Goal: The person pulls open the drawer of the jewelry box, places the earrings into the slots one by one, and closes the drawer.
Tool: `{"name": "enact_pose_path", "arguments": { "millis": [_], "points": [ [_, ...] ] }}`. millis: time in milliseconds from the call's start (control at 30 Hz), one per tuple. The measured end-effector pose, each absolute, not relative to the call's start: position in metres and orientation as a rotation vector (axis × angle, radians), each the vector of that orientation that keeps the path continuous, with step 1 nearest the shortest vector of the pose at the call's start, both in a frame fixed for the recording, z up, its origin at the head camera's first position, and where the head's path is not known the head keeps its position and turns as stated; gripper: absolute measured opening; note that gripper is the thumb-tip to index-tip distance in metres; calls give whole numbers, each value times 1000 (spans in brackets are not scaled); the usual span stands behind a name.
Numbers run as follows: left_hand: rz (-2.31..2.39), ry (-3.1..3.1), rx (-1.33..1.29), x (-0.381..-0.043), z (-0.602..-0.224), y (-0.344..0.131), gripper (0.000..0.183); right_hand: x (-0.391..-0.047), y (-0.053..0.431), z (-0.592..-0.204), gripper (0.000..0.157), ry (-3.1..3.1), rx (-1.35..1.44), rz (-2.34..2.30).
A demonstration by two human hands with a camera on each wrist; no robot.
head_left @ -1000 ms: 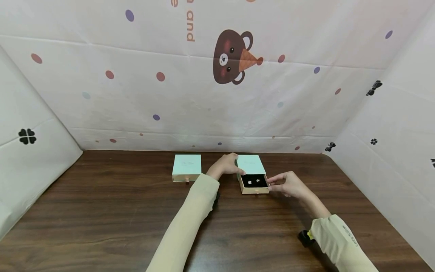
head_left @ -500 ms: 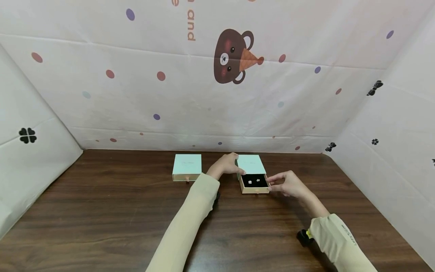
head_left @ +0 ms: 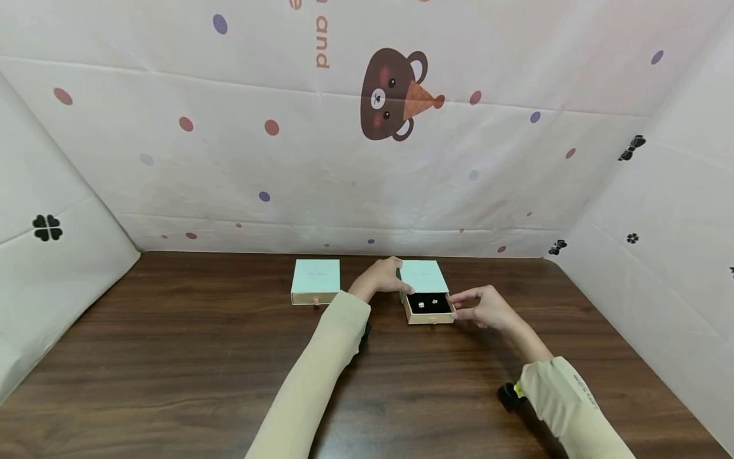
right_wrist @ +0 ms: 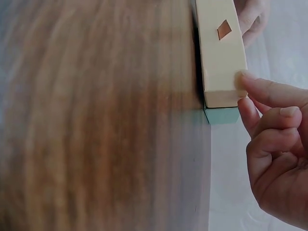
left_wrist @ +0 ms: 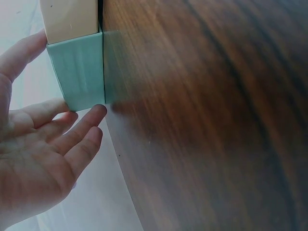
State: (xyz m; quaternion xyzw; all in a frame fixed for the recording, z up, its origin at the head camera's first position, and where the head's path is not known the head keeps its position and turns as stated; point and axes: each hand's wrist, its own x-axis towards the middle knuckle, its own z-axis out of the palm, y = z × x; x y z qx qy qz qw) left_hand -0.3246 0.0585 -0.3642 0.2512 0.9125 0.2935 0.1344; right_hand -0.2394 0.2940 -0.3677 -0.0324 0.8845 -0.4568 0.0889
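A mint-green jewelry box [head_left: 423,275] stands at the back of the table with its cream drawer [head_left: 431,319] pulled partly out. On the drawer's black lining [head_left: 429,308] sit two small shiny earrings [head_left: 421,305]. My left hand [head_left: 380,279] grips the mint sleeve from its left side, thumb near the front edge and fingers round the back. In the left wrist view the fingers curve about the sleeve's end [left_wrist: 79,74]. My right hand [head_left: 487,307] pinches the drawer's front right corner with thumb [right_wrist: 269,91] and fingertips; its other fingers are curled.
To the left stands a second mint-green box [head_left: 316,276], its drawer pushed in and a small pull tab at the front. The brown wooden table [head_left: 189,357] ends against a white printed backdrop [head_left: 321,159] behind and at both sides.
The drawer has slid very slightly back toward the sleeve, and my right hand and forearm have shifted a little with it. The left hand keeps its hold on the sleeve.
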Motion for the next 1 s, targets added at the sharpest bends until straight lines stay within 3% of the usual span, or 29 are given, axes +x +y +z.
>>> {"name": "enact_pose_path", "arguments": {
  "millis": [1000],
  "points": [
    [819,2643,743,-324,-362,58,78,-257,294,-372,42,2680,-138,-1398]
  ]
}}
